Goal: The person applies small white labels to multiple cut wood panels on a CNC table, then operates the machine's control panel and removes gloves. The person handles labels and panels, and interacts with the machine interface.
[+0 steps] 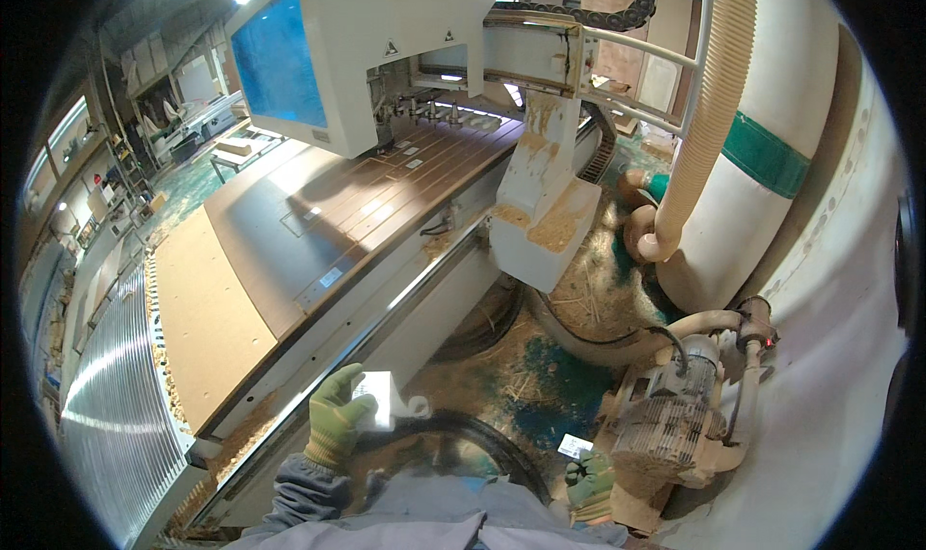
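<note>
My left hand (333, 423), in a yellow-green knit glove, is closed on a strip of white labels (378, 398) in front of my body. The strip's loose end curls away to the right. Lower right, my gloved right hand (590, 484) is closed, with a small white printed label (575, 446) at its fingertips. To the left lies a brown panel (280, 251) on the bed of a large cutting machine. Narrow grooves run across it, and several white labels, such as the near label (331, 277), sit on its surface.
The white machine head (386, 39) with a blue window stands over the panel's far end. A ribbed metal surface (121, 396) lies at the left. A dusty motor (670, 410) with hoses sits close to my right hand. Black hoses (482, 434) and sawdust cover the floor nearby.
</note>
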Motion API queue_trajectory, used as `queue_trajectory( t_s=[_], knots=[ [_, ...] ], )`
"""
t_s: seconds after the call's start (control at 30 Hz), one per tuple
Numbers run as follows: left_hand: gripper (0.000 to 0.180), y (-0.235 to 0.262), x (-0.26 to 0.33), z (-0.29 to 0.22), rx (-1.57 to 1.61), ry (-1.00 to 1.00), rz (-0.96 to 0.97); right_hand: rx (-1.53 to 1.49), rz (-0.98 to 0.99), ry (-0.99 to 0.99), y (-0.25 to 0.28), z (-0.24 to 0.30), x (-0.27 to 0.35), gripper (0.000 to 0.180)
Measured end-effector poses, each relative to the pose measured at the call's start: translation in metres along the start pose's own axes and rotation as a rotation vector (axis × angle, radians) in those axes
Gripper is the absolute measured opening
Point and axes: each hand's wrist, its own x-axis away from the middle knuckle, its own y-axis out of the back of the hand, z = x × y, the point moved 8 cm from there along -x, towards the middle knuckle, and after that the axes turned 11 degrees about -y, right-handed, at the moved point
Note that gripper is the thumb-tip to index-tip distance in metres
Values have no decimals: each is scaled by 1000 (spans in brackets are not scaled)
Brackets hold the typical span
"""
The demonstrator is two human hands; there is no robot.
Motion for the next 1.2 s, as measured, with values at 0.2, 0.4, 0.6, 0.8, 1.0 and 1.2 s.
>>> queue_trajectory(
  t_s=[0.2, 0.4, 0.6, 0.8, 1.0, 1.2],
  knots=[
    [62, -1, -7, 6, 24, 31, -17, -7, 41, -100, 4, -2, -12, 20],
    [60, 1, -14, 4, -107, 18, -14, 84, 160, -77, -38, 4, -9, 22],
    [61, 7, -20, 17, -95, 40, -15, 26, -297, -34, -59, 6, 0, 11],
    [64, 14, -30, 29, -117, 13, -34, 213, -81, -154, -85, 11, -11, 11],
    [57, 9, -40, 32, -145, 54, -4, 270, -159, -192, -89, 20, -24, 9],
    [55, 4, -69, 39, -157, 20, 6, 88, -23, -383, -71, 15, -55, 19]
  ],
)
